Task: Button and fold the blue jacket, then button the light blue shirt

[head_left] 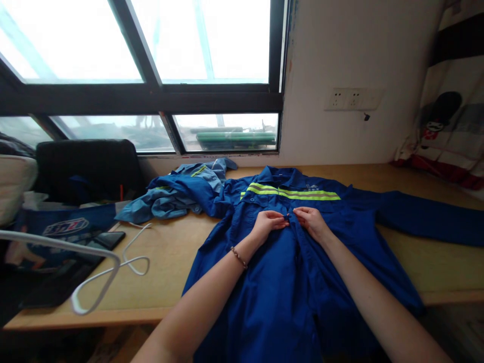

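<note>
A blue work jacket [264, 262] with a yellow-green reflective stripe across the chest lies front up, its collar toward the wall. Its lower part hangs over the near table edge. My left hand [269, 223], with a beaded bracelet at the wrist, pinches one front edge of the jacket below the stripe. Close beside it, my right hand [309, 221] pinches the other front edge. The fingertips of both hands are a short gap apart. Below them the front hangs open. Any button between the fingers is too small to make out.
Crumpled lighter blue clothing [166, 201] lies left of the jacket on the wooden table [162, 272]. A white cable [113, 272] loops at the left, near a dark flat device [102, 244] and a blue bag [68, 232]. Behind are a window and a wall socket [353, 99].
</note>
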Motion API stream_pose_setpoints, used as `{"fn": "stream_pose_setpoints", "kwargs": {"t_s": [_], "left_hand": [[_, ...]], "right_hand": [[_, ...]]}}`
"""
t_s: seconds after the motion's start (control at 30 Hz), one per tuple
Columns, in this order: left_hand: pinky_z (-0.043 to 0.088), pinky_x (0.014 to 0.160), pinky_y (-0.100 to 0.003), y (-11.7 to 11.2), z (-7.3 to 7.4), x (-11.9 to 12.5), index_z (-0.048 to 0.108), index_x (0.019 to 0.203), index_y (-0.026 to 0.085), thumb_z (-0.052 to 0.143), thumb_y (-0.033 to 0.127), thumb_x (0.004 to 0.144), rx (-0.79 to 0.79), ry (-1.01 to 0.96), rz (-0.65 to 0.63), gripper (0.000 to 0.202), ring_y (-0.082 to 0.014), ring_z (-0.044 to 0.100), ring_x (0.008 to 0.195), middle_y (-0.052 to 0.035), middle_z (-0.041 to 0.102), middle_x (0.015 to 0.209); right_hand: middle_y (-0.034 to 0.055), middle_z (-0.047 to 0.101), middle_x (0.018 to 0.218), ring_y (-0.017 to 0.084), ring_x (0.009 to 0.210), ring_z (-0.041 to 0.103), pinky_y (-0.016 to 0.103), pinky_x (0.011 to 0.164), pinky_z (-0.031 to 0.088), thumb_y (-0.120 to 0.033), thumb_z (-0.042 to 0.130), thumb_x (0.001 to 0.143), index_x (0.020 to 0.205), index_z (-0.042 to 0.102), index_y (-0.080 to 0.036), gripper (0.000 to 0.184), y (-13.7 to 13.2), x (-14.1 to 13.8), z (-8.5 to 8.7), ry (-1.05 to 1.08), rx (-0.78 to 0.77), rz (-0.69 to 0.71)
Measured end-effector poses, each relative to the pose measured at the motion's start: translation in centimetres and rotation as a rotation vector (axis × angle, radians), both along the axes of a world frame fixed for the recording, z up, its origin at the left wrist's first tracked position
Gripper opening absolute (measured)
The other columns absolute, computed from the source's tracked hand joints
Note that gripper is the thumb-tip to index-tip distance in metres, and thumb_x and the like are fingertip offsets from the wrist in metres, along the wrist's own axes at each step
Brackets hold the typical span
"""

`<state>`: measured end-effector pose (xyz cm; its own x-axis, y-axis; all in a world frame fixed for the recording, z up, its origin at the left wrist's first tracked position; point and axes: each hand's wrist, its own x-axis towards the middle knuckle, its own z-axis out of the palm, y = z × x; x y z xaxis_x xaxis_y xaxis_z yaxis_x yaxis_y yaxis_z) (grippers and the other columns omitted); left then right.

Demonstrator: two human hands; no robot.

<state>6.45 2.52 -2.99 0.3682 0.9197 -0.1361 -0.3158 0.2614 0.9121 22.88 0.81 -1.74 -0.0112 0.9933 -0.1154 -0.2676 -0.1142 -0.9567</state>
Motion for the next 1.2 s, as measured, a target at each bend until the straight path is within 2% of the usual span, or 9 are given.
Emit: {"fn": "stream_pose_setpoints", "kwargs": {"t_s": [0.17,0.4,0.53,0.7,0.8,0.9,1.07,1.2], "left_hand": [[0.053,0.066,-0.03,-0.1,0.1,0.0,0.06,0.072,0.006,0.073,0.013,0.058,0.01,0.006,0.002,0.02,-0.0211,0.065,0.065,-0.0123,0.066,0.07],[0.053,0.068,-0.03,-0.2,0.2,-0.1,0.06,0.072,0.006,0.073,0.012,0.057,0.007,-0.022,0.027,0.021,-0.02,0.065,0.064,-0.0121,0.066,0.071],[0.053,0.069,-0.03,-0.2,0.3,-0.1,0.061,0.074,0.005,0.073,0.011,0.057,-0.007,-0.03,0.036,0.021,-0.0194,0.065,0.064,-0.0122,0.066,0.071],[0.053,0.068,-0.029,-0.4,0.6,0.0,0.062,0.074,0.005,0.073,0.013,0.056,-0.01,0.003,0.038,0.022,-0.0174,0.064,0.062,-0.0104,0.066,0.068],[0.053,0.065,-0.026,-0.6,0.9,0.0,0.062,0.075,0.006,0.072,0.022,0.06,0.002,0.05,0.026,0.024,-0.0152,0.063,0.06,-0.0087,0.065,0.065],[0.052,0.06,-0.022,-0.8,1.0,0.1,0.063,0.073,0.007,0.069,0.031,0.062,0.042,0.116,0.004,0.027,-0.0126,0.061,0.059,-0.0069,0.064,0.064],[0.049,0.054,-0.021,-0.7,0.5,0.5,0.059,0.066,0.009,0.073,0.023,0.057,0.096,0.201,0.052,0.021,-0.0102,0.058,0.053,-0.0028,0.061,0.058],[0.049,0.055,-0.022,-0.6,0.4,0.6,0.056,0.064,0.009,0.07,0.018,0.06,0.045,0.146,0.079,0.017,-0.0093,0.057,0.051,-0.0017,0.059,0.056]], "right_hand": [[0.0051,0.067,0.067,0.016,0.059,0.061,0.025,0.055,0.047,-0.032,0.071,0.055,0.072,0.064,-0.015,0.025,0.0,-0.2,0.0,0.005,0.038,0.005],[0.0038,0.066,0.066,0.014,0.057,0.059,0.023,0.051,0.045,-0.037,0.071,0.055,0.072,0.064,-0.014,0.029,0.2,-0.1,-0.4,-0.093,0.065,-0.056],[0.0022,0.064,0.064,0.013,0.057,0.058,0.022,0.052,0.044,-0.037,0.071,0.055,0.072,0.063,-0.014,0.029,0.0,-0.2,-0.3,-0.139,0.108,-0.041],[0.0027,0.063,0.067,0.014,0.06,0.057,0.023,0.053,0.044,-0.036,0.07,0.054,0.072,0.06,-0.015,0.029,-0.3,-0.4,0.2,-0.366,0.271,-0.025],[0.0027,0.062,0.067,0.015,0.062,0.058,0.026,0.059,0.045,-0.034,0.067,0.059,0.071,0.058,-0.016,0.023,-0.6,-0.8,0.2,-0.545,0.404,-0.046],[0.0014,0.061,0.066,0.014,0.06,0.056,0.026,0.057,0.044,-0.03,0.062,0.064,0.073,0.057,-0.017,0.016,-1.0,-1.4,0.1,-0.738,0.5,-0.078],[-0.0016,0.055,0.063,0.012,0.056,0.051,0.023,0.054,0.04,-0.017,0.056,0.065,0.074,0.052,-0.019,0.009,-1.6,-2.5,-0.2,-0.959,0.608,-0.083],[-0.0029,0.053,0.063,0.011,0.056,0.05,0.022,0.054,0.04,-0.015,0.054,0.065,0.08,0.05,-0.019,0.016,-1.7,-2.7,-0.3,-0.956,0.603,-0.087]]}}
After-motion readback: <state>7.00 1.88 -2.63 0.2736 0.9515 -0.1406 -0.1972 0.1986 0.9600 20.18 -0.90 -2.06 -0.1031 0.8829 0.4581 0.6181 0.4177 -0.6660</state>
